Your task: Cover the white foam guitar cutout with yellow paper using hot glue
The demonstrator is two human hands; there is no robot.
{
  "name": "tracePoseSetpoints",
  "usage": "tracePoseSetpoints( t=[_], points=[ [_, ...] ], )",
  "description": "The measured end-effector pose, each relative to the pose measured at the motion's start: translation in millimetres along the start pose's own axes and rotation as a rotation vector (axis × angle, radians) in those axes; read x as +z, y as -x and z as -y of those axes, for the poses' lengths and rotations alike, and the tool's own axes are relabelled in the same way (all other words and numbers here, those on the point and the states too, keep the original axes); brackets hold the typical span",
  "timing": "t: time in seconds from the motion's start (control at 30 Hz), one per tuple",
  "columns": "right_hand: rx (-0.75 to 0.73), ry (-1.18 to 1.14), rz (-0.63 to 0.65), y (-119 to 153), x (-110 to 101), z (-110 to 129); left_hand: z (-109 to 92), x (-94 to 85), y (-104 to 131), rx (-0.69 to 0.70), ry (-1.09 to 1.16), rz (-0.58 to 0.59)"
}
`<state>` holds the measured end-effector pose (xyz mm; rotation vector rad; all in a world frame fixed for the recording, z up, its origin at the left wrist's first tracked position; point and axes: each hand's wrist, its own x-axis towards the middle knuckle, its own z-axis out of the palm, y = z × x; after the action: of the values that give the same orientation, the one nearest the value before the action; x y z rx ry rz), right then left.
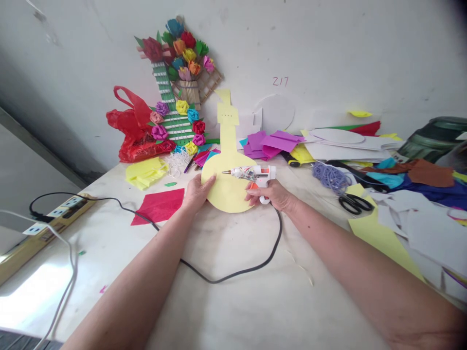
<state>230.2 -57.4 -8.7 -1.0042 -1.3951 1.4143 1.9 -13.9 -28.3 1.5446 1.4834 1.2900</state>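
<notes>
A yellow guitar-shaped cutout (pixel 222 194) stands upright before me, its neck and head pointing up toward the wall. My left hand (pixel 199 192) grips the left edge of its round body, thumb on the front. In my right hand (pixel 272 193) is a white glue gun (pixel 244 172), its nozzle pointing left across the front of the round body. The fingertips of that hand are near the body's lower right edge; whether they press on it I cannot tell. A black cord runs down from the glue gun.
Red paper (pixel 160 206) lies left, near a power strip (pixel 54 218). Behind are a red bag (pixel 133 126) and a flower-decorated guitar (pixel 178 127). On the right are black scissors (pixel 355 204), purple cord (pixel 330 178), paper scraps (pixel 430 221) and a dark green container (pixel 430 138).
</notes>
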Motion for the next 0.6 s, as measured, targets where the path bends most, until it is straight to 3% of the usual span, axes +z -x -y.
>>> tracePoseSetpoints(
  t=[0.2, 0.6],
  points=[
    [-0.043, 0.078, 0.016, -2.2, -8.7, 6.2, 4.2, 0.1, -4.1, -0.01, -0.085, 0.002],
    [-0.007, 0.408, 0.257, 4.6, -35.3, 38.1, 7.0, 0.0, -6.8, -0.015, -0.173, 0.008]
  ],
)
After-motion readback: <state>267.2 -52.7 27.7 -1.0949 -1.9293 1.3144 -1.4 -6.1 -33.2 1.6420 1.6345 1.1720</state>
